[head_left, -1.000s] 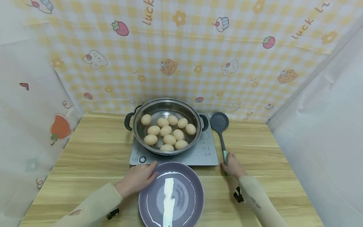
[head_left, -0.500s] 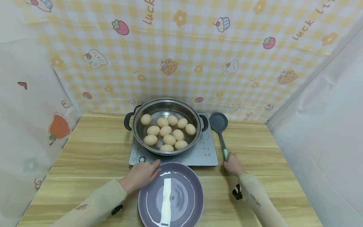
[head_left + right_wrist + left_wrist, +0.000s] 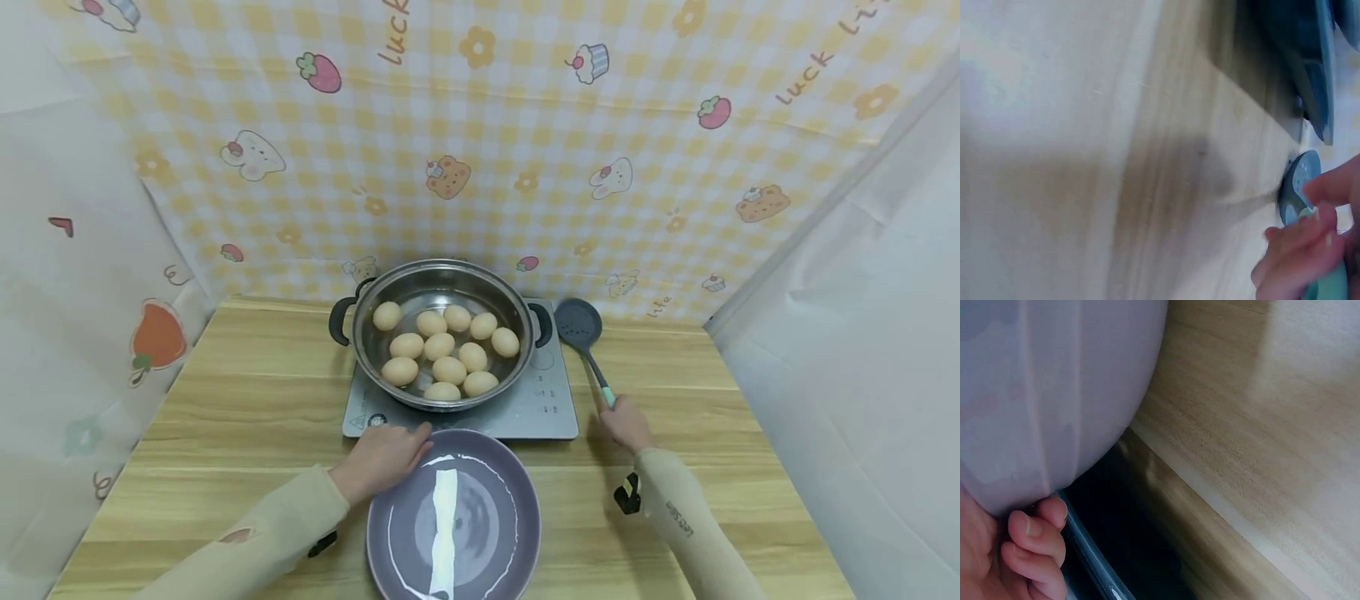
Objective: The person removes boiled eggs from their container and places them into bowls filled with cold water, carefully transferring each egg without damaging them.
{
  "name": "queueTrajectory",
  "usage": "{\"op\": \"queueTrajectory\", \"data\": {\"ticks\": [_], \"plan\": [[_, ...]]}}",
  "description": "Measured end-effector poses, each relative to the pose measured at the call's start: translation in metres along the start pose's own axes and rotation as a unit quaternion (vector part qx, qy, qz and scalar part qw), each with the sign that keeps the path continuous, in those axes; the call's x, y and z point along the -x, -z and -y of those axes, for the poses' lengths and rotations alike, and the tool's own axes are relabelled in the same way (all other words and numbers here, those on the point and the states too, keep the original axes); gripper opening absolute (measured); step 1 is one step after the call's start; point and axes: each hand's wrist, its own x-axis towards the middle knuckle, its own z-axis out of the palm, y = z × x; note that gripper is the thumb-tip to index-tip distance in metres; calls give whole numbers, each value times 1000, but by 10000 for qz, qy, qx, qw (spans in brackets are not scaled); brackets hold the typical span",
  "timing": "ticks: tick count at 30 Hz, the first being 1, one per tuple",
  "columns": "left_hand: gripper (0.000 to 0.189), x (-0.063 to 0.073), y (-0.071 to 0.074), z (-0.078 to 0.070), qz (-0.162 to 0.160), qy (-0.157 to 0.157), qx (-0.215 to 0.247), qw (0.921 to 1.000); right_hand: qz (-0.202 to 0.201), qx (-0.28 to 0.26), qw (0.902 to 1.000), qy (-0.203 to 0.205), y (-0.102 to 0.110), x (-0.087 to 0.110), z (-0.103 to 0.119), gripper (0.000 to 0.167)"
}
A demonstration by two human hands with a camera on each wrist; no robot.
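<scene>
In the head view a purple-grey plate (image 3: 491,517) lies at the front of the table. My left hand (image 3: 381,458) grips its far-left rim, and the left wrist view shows curled fingers (image 3: 1041,540) at the plate's edge. On the right, my right hand (image 3: 627,425) holds a dark grey skimmer (image 3: 579,323) by its mint-green handle. The skimmer's perforated head points away, beside the cooktop, while its handle end is hidden in the hand. In the right wrist view, fingers (image 3: 1300,250) wrap the green handle (image 3: 1330,284), which stands above the tabletop.
A steel pot (image 3: 442,268) with two black handles sits on a silver induction cooktop (image 3: 557,417) behind the plate. Several brown eggs (image 3: 448,370) lie in water inside it. A checked cloth (image 3: 495,167) backs the wooden table (image 3: 247,392).
My right hand has raised the skimmer's handle and shifted slightly right and away, so the skimmer slants more. My left hand has slid a little rightward along the plate's rim.
</scene>
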Motion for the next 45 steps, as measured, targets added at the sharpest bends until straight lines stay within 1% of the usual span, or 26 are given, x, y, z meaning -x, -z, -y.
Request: {"op": "queueTrajectory", "data": {"ticks": [3, 6, 9, 15, 18, 20, 23, 27, 30, 32, 35, 37, 40, 45], "plan": [[21, -1, 0, 0, 81, 66, 31, 9999, -236, 262, 9994, 45, 7, -2, 0, 33], [20, -2, -1, 0, 159, 111, 172, 9997, -344, 405, 9986, 11, 15, -3, -1, 35], [19, -2, -3, 0, 179, 127, 297, 9993, -292, 512, 9983, -47, 23, -1, -1, 35], [18, -1, -6, 1, 203, 137, 283, 9993, -91, 709, 9974, -56, 44, 13, 2, 39], [18, -1, -7, 1, 217, 160, 296, 9992, -52, 818, 9966, 82, 59, 22, 7, 39], [18, -1, -8, 1, 210, 180, 294, 9992, -108, 880, 9959, 202, 68, 29, 11, 38], [17, -2, -8, 2, 244, 216, 291, 9990, -271, 1030, 9938, 319, 81, 40, 19, 38], [17, -2, -8, 2, 364, 268, 357, 9983, -568, 1173, 9897, 585, 95, 56, 33, 39], [17, -3, -8, 2, 379, 290, 353, 9982, -804, 1225, 9858, 821, 102, 67, 45, 41], [17, -2, -8, 2, 347, 305, 310, 9985, -877, 1247, 9839, 938, 105, 74, 53, 42], [17, -2, -9, 2, 301, 310, 274, 9987, -996, 1334, 9795, 1131, 106, 84, 65, 43], [17, -1, -9, 2, 288, 305, 263, 9988, -1108, 1406, 9748, 1335, 105, 90, 72, 42], [18, -1, -9, 1, 265, 293, 256, 9989, -1386, 1550, 9641, 1654, 101, 97, 81, 39], [19, -1, -10, 2, 154, 195, 130, 9996, -1828, 1780, 9425, 2157, 91, 102, 92, 31]]}}
